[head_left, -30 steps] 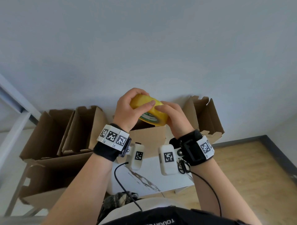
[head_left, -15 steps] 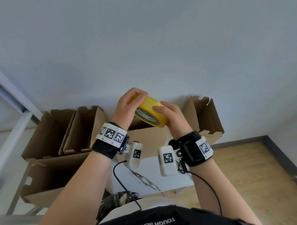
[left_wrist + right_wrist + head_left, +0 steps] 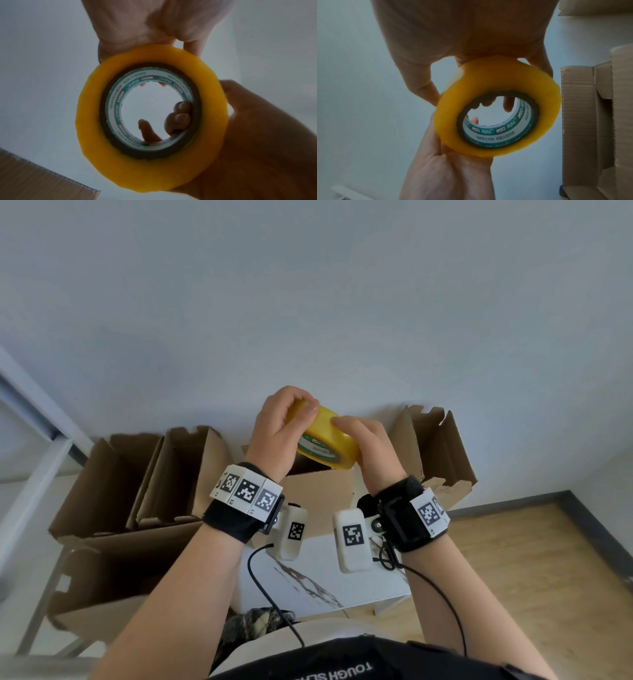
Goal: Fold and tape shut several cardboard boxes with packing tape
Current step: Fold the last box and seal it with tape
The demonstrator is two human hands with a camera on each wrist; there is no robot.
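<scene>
A yellow packing tape roll (image 3: 329, 436) with a green and white core is held up in front of the wall by both hands. My left hand (image 3: 284, 419) grips its far left rim, thumb on the outer face. My right hand (image 3: 363, 440) holds the right side. In the left wrist view the tape roll (image 3: 154, 173) faces the camera, with right hand fingers (image 3: 180, 117) hooked inside the core. In the right wrist view the tape roll (image 3: 488, 83) sits between the right hand (image 3: 462, 27) above and the left hand (image 3: 450, 169) below. An open cardboard box (image 3: 318, 494) stands right under the roll.
Two open boxes (image 3: 113, 481) (image 3: 185, 474) stand at the left and another open box (image 3: 442, 450) at the right against the wall. A larger box (image 3: 113, 570) lies at lower left. A white marbled table (image 3: 329, 577) is below my wrists, wooden floor to the right.
The left hand has shifted its grip round the rim toward the far side, and the roll has tilted so more of its core shows. Both hands stay at about the same height.
</scene>
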